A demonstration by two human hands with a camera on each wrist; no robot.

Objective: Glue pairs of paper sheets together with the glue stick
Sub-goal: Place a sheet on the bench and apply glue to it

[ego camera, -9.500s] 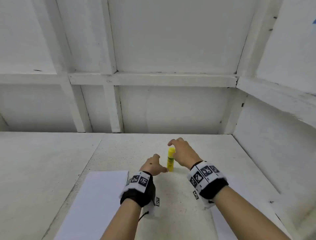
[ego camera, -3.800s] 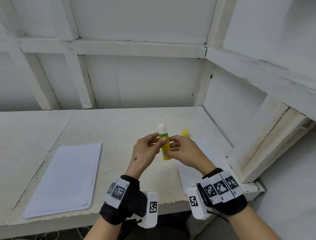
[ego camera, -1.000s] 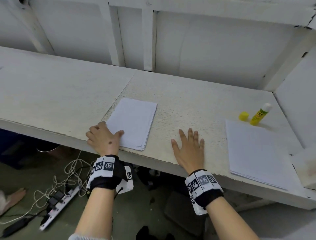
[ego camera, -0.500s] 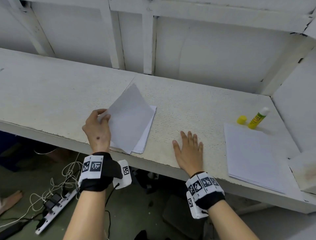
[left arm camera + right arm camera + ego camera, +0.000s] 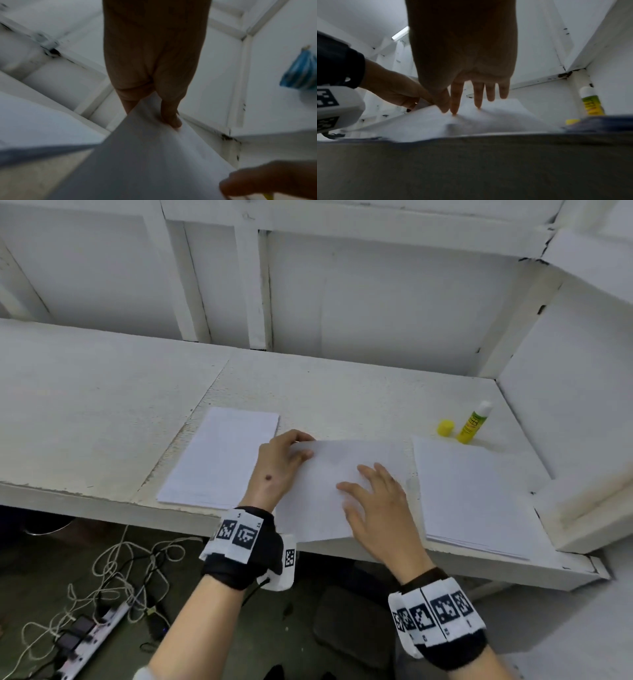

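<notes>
Your left hand (image 5: pixel 279 463) pinches the far left corner of 1 loose sheet (image 5: pixel 342 491), thumb on top and fingers curled beneath the edge; the left wrist view shows the thumb (image 5: pixel 169 115) pressing the paper from above. Your right hand (image 5: pixel 380 508) lies flat on the same sheet with its fingers (image 5: pixel 457 97) straight and slightly spread, fingertips touching the paper. The sheet sits in the middle of the desk (image 5: pixel 102 412), its near edge overhanging the desk's front edge, and its left side looks lifted a little off the surface.

To the left of the sheet, near the front edge, lies 1 stack of paper (image 5: pixel 222 457), just beside your left hand. To the right lies a second paper stack (image 5: pixel 476 494), running from near the front edge back toward the right rear corner.

The glue stick (image 5: pixel 474 422) stands uncapped in the desk's right rear corner, just beyond the far edge of the right stack, its white tip up. Its yellow cap (image 5: pixel 445 428) rests just beside it on the left, not touching.

Under the desk on the floor, at the left, you have a power strip (image 5: pixel 85 642) and tangled cables (image 5: pixel 113 573). In the left wrist view a blue bag-like object (image 5: pixel 302 71) hangs at the right, too blurred to identify.
</notes>
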